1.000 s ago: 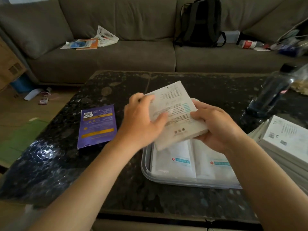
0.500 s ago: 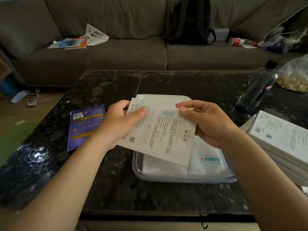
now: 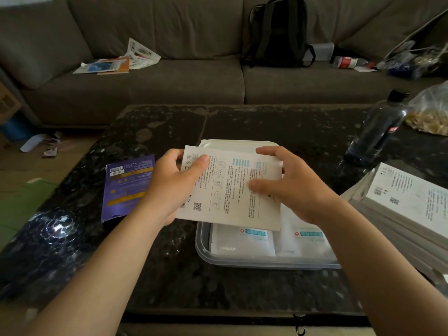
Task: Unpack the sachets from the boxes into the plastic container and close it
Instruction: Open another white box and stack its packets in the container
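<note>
Over the container (image 3: 201, 248) of sachets (image 3: 242, 243), box (image 3: 230, 190), left hand (image 3: 169, 187) fingers clasping its left edge, right hand (image 3: 291, 190) fingers pinching its right side

matt paper box (image 3: 232, 190), clear plastic container (image 3: 202, 241)

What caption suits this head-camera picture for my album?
The left hand and right hand hold a flat white printed box above a clear plastic container of white sachets on a dark speckled table.

Backpack (image 3: 276, 32) on sofa (image 3: 169, 88), bottle (image 3: 375, 132) on table (image 3: 266, 122)
</note>
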Action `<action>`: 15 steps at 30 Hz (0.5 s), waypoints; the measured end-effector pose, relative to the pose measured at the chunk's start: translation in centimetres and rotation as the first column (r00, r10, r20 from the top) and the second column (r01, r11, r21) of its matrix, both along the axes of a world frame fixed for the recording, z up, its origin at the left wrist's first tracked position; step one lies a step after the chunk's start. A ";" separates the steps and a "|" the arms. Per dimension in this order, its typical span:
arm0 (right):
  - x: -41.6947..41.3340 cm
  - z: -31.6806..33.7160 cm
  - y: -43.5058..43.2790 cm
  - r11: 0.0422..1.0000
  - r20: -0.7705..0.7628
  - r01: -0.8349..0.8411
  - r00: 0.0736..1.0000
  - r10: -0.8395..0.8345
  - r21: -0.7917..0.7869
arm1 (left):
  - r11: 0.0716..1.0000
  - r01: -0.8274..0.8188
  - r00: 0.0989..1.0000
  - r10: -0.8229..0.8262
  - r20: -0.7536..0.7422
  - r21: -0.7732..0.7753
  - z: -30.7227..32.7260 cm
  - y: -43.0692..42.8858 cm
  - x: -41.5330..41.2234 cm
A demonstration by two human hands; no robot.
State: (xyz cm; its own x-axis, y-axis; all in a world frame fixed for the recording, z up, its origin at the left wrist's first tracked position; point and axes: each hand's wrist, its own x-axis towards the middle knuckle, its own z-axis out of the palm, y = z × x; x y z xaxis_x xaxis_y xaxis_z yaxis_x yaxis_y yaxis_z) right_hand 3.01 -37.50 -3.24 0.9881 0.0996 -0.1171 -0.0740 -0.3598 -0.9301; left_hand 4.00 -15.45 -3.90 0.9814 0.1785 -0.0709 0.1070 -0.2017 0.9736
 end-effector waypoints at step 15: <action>-0.1 -0.3 0.2 0.909 0.283 0.228 0.950 -0.130 -0.349 | 0.985 -0.146 0.987 0.151 0.046 -0.095 -1.0 -0.1 -0.1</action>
State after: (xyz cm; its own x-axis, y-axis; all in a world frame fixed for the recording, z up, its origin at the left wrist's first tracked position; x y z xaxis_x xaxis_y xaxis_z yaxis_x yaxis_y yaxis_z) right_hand 2.93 -37.30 -3.54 0.9866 -0.0843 0.1400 0.0445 -0.6859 -0.7264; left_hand 3.87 -15.56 -4.89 0.9472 0.3178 -0.0419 0.0767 -0.0977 0.9923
